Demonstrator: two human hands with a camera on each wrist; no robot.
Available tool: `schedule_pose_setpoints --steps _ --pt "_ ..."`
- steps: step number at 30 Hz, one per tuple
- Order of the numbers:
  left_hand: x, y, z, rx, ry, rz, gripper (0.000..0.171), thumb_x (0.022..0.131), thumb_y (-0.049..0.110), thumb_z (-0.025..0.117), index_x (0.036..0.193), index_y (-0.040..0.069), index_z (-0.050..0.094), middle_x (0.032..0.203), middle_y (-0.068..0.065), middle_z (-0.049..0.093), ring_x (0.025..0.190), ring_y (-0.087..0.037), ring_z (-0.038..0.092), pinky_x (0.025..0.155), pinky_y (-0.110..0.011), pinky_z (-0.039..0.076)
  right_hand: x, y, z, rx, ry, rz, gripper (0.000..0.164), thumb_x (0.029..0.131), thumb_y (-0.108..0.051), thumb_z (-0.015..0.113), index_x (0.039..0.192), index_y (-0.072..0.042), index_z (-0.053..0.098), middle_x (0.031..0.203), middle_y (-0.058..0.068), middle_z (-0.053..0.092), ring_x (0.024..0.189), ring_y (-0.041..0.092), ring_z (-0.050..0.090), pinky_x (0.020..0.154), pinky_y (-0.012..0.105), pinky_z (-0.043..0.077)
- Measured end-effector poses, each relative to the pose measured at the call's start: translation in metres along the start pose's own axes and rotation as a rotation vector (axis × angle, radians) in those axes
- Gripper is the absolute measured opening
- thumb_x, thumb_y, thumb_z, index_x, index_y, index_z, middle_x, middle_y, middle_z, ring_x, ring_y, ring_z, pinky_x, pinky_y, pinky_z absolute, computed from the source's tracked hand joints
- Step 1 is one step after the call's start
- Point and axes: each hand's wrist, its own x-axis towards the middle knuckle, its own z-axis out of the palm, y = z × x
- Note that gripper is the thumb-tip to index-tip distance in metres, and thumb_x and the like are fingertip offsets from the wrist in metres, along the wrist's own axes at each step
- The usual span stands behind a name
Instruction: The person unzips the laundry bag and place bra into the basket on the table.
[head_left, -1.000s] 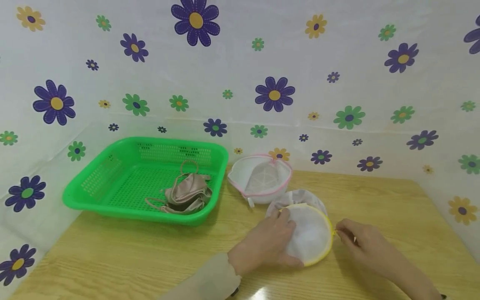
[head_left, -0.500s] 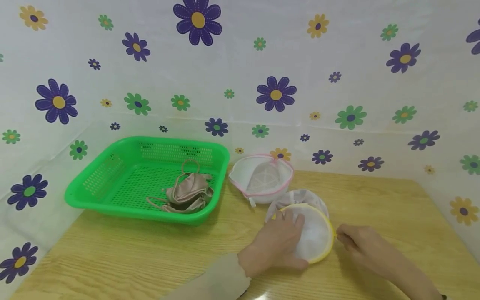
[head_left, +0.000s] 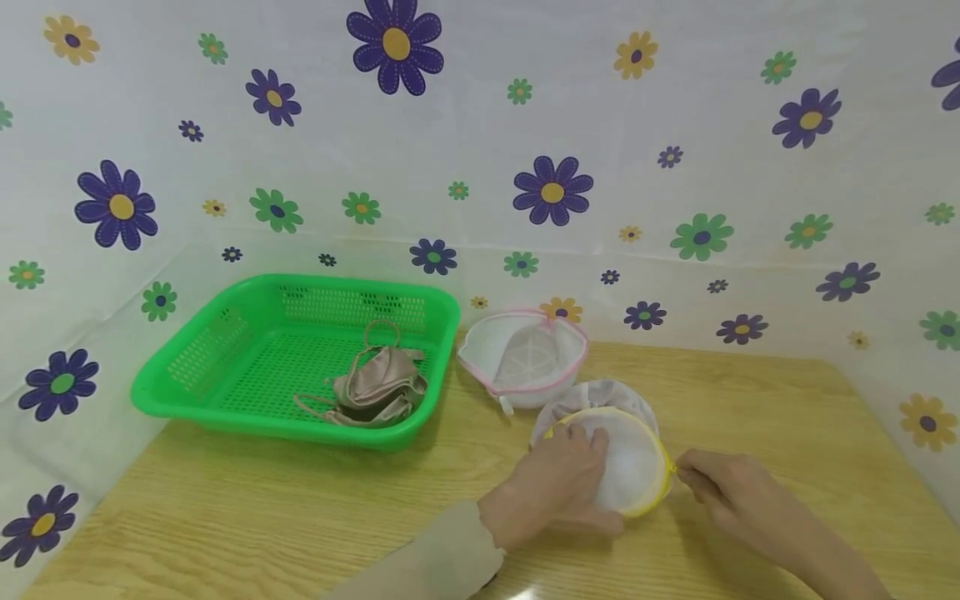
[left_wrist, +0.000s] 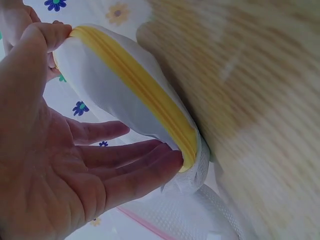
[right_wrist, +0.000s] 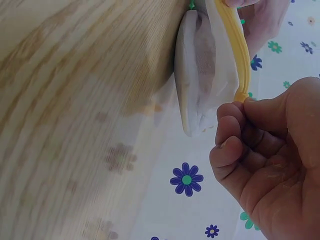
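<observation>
A round white mesh laundry bag [head_left: 630, 467] with a yellow zipper [left_wrist: 135, 82] is held tilted over the wooden table. My left hand [head_left: 551, 487] spans it, thumb at the near edge and fingertips at the far edge, gripping it across its width. At the bag's right end, my right hand [head_left: 738, 492] pinches the zipper's yellow pull [right_wrist: 243, 97] between thumb and forefinger, its other fingers curled. The pull is mostly hidden by the fingertips. Right behind the yellow-trimmed bag lies whitish mesh fabric [head_left: 600, 393], partly covered by it.
A pink-trimmed white mesh bag [head_left: 551, 379] sits unzipped near the flowered backdrop [head_left: 600, 117]. To the left stands a green perforated basket [head_left: 300, 429] with a crumpled beige satin garment [head_left: 382, 379] with thin straps inside. The wooden table [head_left: 247, 517] lies under everything.
My left hand has shifted right and further over the yellow-trimmed bag. The bag's near edge has risen and tilted a little. My right hand keeps its pinch, with its fingers drawn closer together.
</observation>
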Motion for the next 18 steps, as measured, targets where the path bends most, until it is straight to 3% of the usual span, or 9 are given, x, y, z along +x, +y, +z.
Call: schedule_pose_setpoints --steps 10,18 --pt "0.0000 -0.0035 0.0001 -0.074 -0.009 -0.006 0.069 0.077 0.077 0.059 0.101 0.013 0.056 0.082 0.000 0.061 0.069 -0.012 0.054 0.061 -0.023 0.043 -0.0052 -0.0027 0.0018 0.008 0.003 0.014 0.034 0.080 0.014 0.072 0.085 -0.018 0.062 0.069 -0.022 0.045 0.061 -0.013 0.032 0.050 0.007 0.030" --pt "-0.0002 -0.0037 0.0020 -0.047 0.014 0.003 0.068 0.077 0.077 0.058 0.100 0.013 0.058 0.080 0.001 0.060 0.068 -0.012 0.052 0.062 -0.024 0.042 -0.0069 -0.0051 0.0022 0.008 -0.011 0.037 0.034 0.082 0.013 0.072 0.084 -0.019 0.061 0.069 -0.023 0.042 0.061 -0.012 0.031 0.050 0.010 0.031"
